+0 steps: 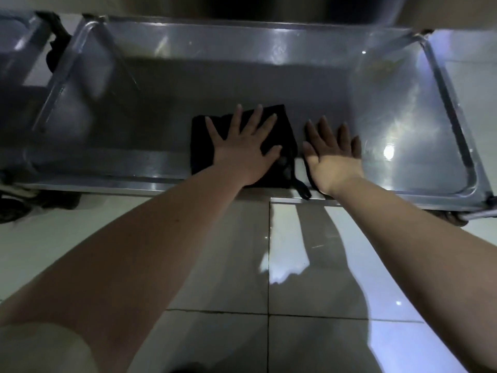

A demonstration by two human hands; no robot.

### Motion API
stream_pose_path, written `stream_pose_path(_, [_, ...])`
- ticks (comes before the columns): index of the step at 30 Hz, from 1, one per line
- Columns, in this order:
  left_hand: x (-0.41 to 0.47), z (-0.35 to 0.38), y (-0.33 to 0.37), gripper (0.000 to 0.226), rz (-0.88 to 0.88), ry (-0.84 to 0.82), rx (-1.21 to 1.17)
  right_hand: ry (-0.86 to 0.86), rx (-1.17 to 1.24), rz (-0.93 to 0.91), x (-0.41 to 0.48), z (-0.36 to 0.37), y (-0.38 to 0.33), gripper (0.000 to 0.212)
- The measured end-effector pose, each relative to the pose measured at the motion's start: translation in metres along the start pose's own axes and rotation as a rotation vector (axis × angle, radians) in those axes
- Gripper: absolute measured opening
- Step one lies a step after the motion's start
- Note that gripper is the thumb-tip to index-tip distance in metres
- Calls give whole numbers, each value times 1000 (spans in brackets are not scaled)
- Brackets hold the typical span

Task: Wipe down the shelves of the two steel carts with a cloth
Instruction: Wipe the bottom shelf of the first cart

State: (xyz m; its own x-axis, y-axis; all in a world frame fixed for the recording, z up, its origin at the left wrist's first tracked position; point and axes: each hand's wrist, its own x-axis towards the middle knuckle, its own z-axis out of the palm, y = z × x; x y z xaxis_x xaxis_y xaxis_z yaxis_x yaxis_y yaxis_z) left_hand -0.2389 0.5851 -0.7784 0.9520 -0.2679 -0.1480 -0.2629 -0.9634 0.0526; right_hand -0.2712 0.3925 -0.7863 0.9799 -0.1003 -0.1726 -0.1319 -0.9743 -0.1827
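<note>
A low steel cart shelf [150, 84] with a raised rim spans the view. On its near middle lies a folded black cloth [282, 125]. My left hand [242, 146] presses flat on the cloth with fingers spread and straight. My right hand [333, 157] lies flat on the bare steel just right of the cloth, fingers straight, apart from it. A short black loop of the cloth hangs over the shelf's front rim. A second steel cart [18, 49] shows partly at the far left.
Glossy white floor tiles [295, 265] lie below the shelf's front rim. Cart wheels show at the lower left [40, 203] and lower right [457, 219]. An upper shelf's dark underside [269, 6] overhangs the top. Bright glare marks the shelf's right part.
</note>
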Motion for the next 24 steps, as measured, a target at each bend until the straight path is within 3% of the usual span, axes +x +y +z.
stream_pose_path(6, [12, -9, -59, 67, -241, -47, -27, -34, -107, 63, 1, 0, -8, 55])
stream_pose_path(14, [17, -8, -10, 63, 63, -56, -12, -43, -53, 57, 22, -5, -26, 52])
stream_pose_path(21, [46, -17, -38, 70, 114, -26, -39, 49, -32, 28, 17, 2, -16, 53])
stream_pose_path(24, [46, -22, -92, 75, -16, 1, -6, 59, -23, 25, 15, 2, -15, 53])
